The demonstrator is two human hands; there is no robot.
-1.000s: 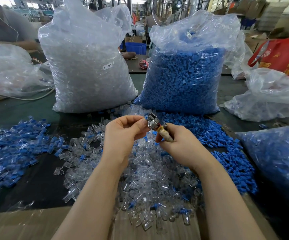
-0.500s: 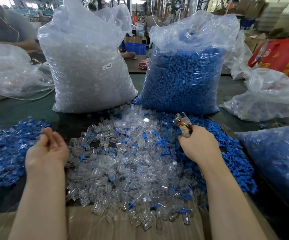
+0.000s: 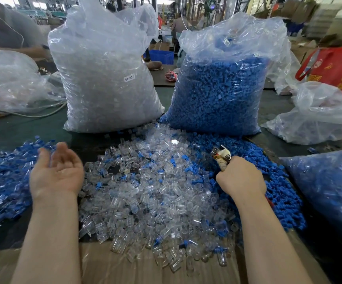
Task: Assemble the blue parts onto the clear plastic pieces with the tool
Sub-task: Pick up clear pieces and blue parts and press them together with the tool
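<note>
Tool (image 3: 221, 155) in right hand (image 3: 240, 176)

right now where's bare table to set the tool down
Bare dark table lies between the clear bag and the clear pieces pile; bare cardboard sits at the near edge. The pile of blue parts crowds the tool in the right hand.

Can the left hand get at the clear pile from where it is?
Probably yes. The left hand is open, palm up and holding nothing, right beside the clear pile, with nothing between them. The right hand holds the tool at the far side.
</note>
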